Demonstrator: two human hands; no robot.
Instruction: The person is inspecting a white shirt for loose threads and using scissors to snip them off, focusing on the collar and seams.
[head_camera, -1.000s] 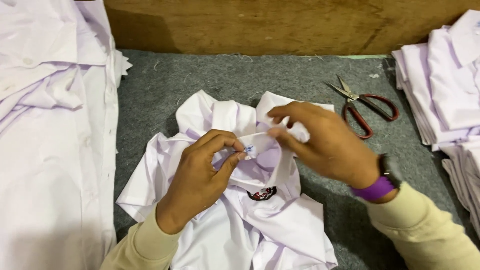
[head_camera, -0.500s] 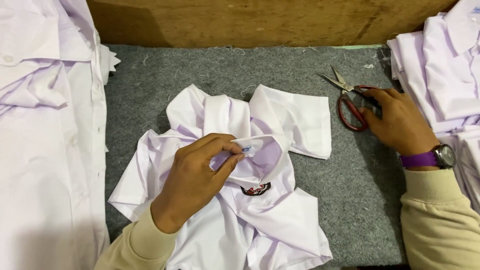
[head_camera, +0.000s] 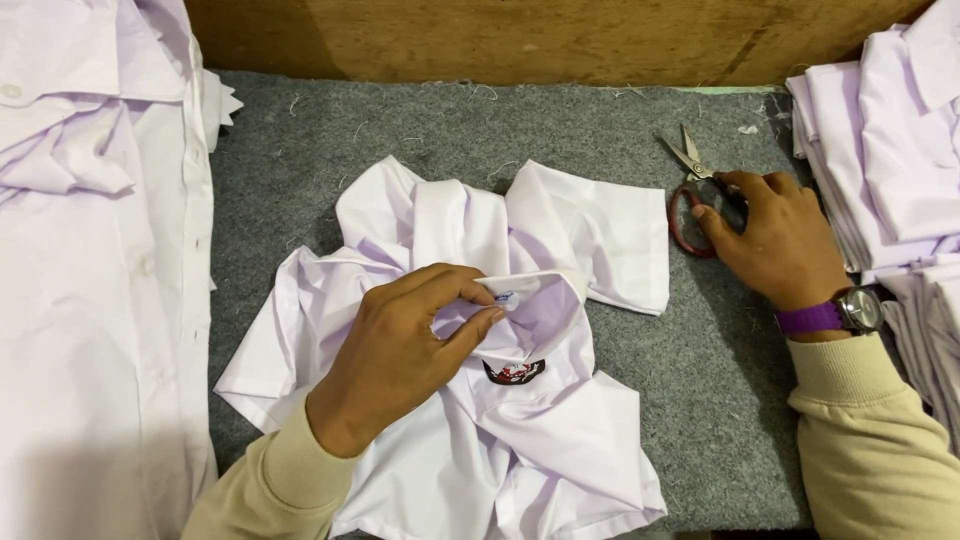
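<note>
Pinching the small label inside the collar of the crumpled white shirt, the left hand keeps its hold, thumb and forefinger pressed together on the tag just as they were a second ago. The shirt lies in the middle of the grey felt surface, collar up, with a dark red badge just below the label at six o'clock.

What has changed is the right hand. A second ago it was at the collar too, helping hold the label; half a second ago it had gone out to three o'clock; now it rests on the scissors, its fingers curled over the red handles, though whether they are through the loops I cannot tell. The blades point away toward eleven o'clock and the scissors still lie flat on the felt, not lifted.

That reads as a handover: one hand left holding the label steady, the other fetching the cutting tool.

Further out, a stack of folded white shirts sits at three o'clock just past the scissors, more white shirts are spread at nine o'clock, and a wooden board runs along twelve o'clock.
</note>
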